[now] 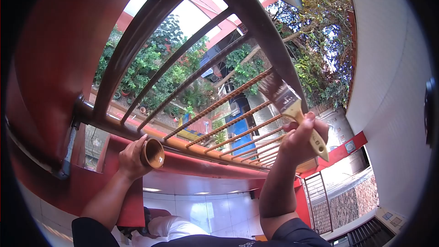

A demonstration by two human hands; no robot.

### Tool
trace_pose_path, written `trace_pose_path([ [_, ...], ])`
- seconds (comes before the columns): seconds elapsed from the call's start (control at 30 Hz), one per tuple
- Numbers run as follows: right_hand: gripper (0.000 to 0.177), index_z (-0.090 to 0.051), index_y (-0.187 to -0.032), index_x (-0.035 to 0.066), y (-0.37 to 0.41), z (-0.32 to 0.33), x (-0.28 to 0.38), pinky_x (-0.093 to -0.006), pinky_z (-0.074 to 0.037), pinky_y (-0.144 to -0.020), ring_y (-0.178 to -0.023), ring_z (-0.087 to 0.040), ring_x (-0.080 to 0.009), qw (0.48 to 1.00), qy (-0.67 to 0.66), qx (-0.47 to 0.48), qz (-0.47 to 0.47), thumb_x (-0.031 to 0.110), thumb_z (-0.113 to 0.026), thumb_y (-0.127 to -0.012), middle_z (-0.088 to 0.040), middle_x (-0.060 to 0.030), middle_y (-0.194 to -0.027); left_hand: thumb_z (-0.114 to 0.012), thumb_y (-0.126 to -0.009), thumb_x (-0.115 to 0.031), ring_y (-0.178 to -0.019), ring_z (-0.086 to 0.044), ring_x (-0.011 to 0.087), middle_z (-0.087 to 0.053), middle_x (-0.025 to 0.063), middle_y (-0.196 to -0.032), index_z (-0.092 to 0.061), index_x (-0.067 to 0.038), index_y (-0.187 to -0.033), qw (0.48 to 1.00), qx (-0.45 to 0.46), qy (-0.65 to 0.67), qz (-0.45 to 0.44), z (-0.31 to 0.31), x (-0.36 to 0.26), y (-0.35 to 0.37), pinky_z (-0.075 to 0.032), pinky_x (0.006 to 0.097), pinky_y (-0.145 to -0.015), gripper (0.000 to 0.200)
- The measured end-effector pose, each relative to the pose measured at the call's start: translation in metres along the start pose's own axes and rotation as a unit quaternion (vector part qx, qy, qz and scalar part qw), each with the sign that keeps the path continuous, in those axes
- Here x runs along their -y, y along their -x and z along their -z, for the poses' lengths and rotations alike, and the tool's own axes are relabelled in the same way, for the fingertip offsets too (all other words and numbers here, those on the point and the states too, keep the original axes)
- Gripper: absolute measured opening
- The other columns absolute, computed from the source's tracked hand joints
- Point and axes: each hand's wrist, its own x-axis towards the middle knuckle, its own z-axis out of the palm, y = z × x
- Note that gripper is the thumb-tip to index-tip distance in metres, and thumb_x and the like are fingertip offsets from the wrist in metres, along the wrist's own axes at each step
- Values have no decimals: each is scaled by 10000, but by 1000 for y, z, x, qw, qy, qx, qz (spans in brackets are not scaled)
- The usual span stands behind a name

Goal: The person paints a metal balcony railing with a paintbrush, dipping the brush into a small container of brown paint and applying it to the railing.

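Observation:
My right hand (304,139) is closed around the pale wooden handle of a paintbrush (291,105), raised at the upper rail of a metal grille (270,27). The brush's dark bristles overlap the top of a bar right beside that rail. In my left hand (132,159) is a small round cup (154,153), brown inside, tilted toward me near the grille's lower rail. The frame and the left bars look dark brown and glossy. Further right, the twisted bars and lower rail look lighter, orange-brown.
A red wall (50,64) stands at the left, with a red ledge (215,167) below the grille. Beyond the bars are green plants (155,55) and a blue door-like panel (242,128). A white wall (393,55) rises at the right. White floor tiles (206,210) lie below.

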Motion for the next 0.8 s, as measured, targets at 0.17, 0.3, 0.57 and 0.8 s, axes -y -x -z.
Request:
trace_pose_path([
  [0.17,182,-550,-818,31,5,-19,-12,-213,-426,-450,-449,-580,-117,998,-2,45,-39,112,-625,-964,-591,-70,-608,-909,-663,-292,-872,-711,365,-688,162,-994,-422,-75,-1417,1000,4,-5,9,-1,0,1,-609,447,-729,923],
  [0.3,177,-535,-834,9,3,6,-4,-250,-463,-498,-453,-558,-135,999,-8,38,-38,90,-624,-964,-593,-73,-625,-915,-655,-306,-880,-711,364,-689,158,-1005,-420,-74,-1418,1000,-3,-13,8,-2,5,3,-609,449,-735,938],
  [0.57,130,-608,-818,24,-4,12,4,-296,-494,-514,-561,-633,-201,907,105,314,261,-30,-723,-841,-643,-103,-678,-906,-661,-332,-857,-711,342,-698,140,-1006,-474,-67,-1390,1000,-22,-3,5,-1,1,-1,-601,440,-700,888],
  [0.8,111,-623,-815,19,-26,13,16,-283,-441,-480,-517,-581,-161,902,123,329,252,-38,-702,-866,-611,-78,-642,-914,-650,-329,-867,-713,348,-697,148,-1009,-455,-67,-1398,1000,-4,-8,11,0,1,-1,-605,442,-702,916],
])
